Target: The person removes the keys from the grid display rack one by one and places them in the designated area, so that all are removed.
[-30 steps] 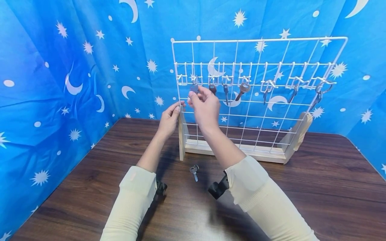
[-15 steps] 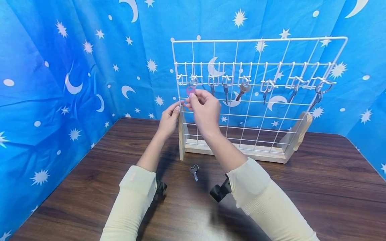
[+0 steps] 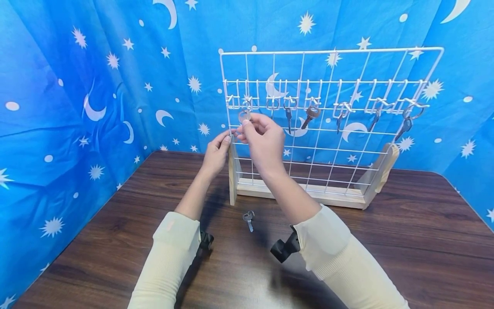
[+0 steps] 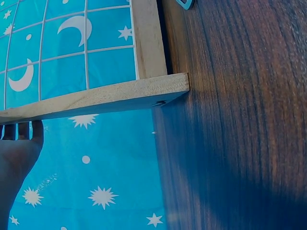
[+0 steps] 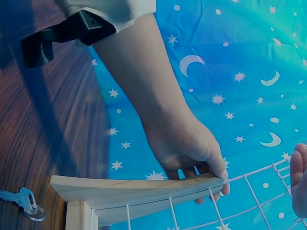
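Note:
My right hand (image 3: 266,143) pinches a key (image 3: 245,115) between thumb and fingers. The key's ring is up at the leftmost hooks of a white wire grid rack (image 3: 332,51), and its lower part is hidden by the fingers. My left hand (image 3: 216,156) grips the top of the rack's left wooden upright (image 3: 232,176). In the right wrist view, the left thumb lies on the near side of that upright (image 5: 144,189) and fingertips show beyond it. Only the edge of the right hand (image 5: 300,182) appears there.
Another key (image 3: 248,221) with a ring lies on the dark wooden table (image 3: 135,240) before the rack. Further right, several keys hang from hooks, among them a brownish key (image 3: 311,113). A blue star-and-moon cloth (image 3: 123,68) surrounds the table.
The key in my right hand has turned and shifted slightly left, its head now showing above the fingertips. The right forearm has moved a little right. My left hand has stayed put.

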A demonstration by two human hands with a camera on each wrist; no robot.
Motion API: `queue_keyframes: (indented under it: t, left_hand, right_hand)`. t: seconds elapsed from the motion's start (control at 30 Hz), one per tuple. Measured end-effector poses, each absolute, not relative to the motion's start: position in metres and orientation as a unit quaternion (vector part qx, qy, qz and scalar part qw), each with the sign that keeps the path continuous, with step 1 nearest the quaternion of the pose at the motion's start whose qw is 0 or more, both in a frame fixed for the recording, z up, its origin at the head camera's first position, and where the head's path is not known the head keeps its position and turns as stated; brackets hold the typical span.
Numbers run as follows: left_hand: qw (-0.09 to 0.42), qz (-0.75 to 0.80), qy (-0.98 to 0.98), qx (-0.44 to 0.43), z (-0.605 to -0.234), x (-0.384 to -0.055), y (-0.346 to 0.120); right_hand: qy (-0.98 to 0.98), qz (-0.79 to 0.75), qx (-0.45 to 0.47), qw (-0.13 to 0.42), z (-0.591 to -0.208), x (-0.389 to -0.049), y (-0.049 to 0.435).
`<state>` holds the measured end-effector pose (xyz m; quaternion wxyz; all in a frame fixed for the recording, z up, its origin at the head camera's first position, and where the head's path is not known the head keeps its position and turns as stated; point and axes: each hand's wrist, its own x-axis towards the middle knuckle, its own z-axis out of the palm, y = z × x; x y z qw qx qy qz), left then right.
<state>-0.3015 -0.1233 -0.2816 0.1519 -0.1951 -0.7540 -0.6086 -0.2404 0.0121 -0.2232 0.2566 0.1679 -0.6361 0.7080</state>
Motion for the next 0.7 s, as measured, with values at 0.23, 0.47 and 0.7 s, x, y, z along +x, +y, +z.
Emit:
queue_keyframes:
  t: [0.23, 0.47, 0.7]
  left_hand:
    - [0.152, -0.620, -0.743, -0.200, -0.298, -0.322, -0.128]
    - [0.164, -0.612, -0.745, -0.207, -0.300, -0.324, -0.128]
    - [0.168, -0.612, -0.744, -0.208, -0.300, -0.323, -0.127]
  right_hand:
    - [-0.633, 0.700, 0.185, 0.274, -0.222, -0.239, 0.014]
    - [-0.627, 0.699, 0.187, 0.291, -0.221, -0.237, 0.016]
    - [-0.604, 0.716, 0.195, 0.289, -0.220, -0.234, 0.018]
